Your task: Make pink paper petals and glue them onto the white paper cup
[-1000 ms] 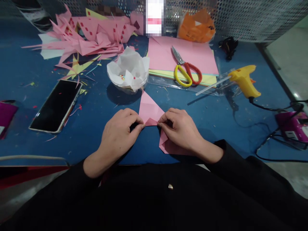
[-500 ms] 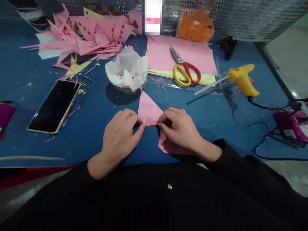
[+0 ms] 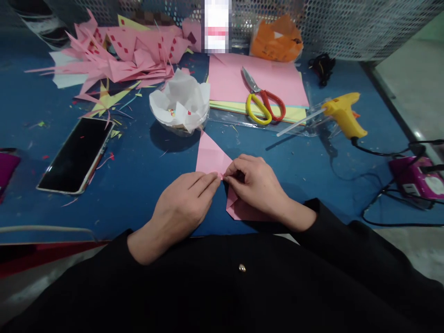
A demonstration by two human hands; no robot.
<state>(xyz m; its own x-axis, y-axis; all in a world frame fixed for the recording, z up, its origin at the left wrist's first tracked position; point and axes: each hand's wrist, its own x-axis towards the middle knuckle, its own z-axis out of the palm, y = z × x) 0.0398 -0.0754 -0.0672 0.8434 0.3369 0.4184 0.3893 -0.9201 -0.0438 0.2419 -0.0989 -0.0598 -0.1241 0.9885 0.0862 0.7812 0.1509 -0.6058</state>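
A folded triangular piece of pink paper (image 3: 210, 155) lies flat on the blue table, its lower edge turned up in a small fold. My left hand (image 3: 183, 196) lies over that lower edge with fingers stretched out, their tips pressing on the fold; its thumb is hidden. At the right corner my right hand (image 3: 255, 185) pinches the paper between thumb and forefinger. Beneath my right palm rests a second folded pink paper (image 3: 239, 212), partly covered.
Behind the triangle stands a bowl (image 3: 180, 101) lined with white paper. Red-and-yellow scissors (image 3: 263, 99) lie on stacked coloured paper (image 3: 225, 78). A yellow glue gun (image 3: 343, 113) and its cord are at right, a phone (image 3: 76, 155) at left, and pink paper scraps (image 3: 138, 60) at back left.
My left hand has slid right along the paper's lower edge, going from a pinch to flattened fingers over the fold. My right hand stays at the corner. The view has shifted slightly.
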